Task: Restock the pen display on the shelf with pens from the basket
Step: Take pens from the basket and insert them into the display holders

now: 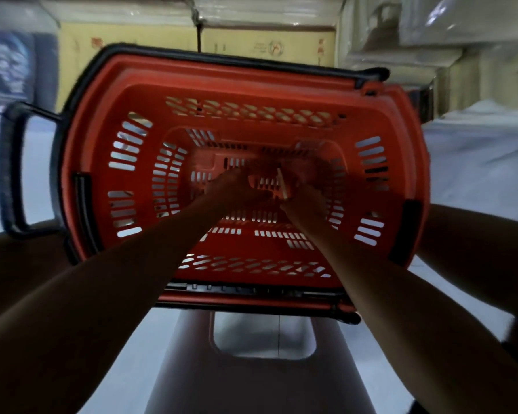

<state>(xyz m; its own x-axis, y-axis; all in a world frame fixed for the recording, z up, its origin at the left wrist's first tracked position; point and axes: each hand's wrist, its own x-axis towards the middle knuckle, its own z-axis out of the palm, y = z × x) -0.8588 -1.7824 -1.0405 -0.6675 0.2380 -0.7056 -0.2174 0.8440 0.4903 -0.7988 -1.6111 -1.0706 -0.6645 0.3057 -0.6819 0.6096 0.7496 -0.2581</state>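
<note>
Under your hands, basket (251,94): red, slotted, black-rimmed; both your forearms reach down into it.
Left hand (232,189): low over the basket floor, fingers curled toward the right hand; the blur hides whether it holds anything, so you cannot tell.
Right hand (304,201): just beside the left hand, pinching a pale pen.
Pen (283,183): between your two hands, standing nearly upright, its lower end at the right hand.
Heap (307,155): just beyond your right hand on the basket floor, clear and too smeared to name.
Handle (11,171): black loop, well left of your left hand, outside the basket wall.
Stool (251,383): brown, beneath the basket, nearer you than your hands, with a cutout in its top.
</note>
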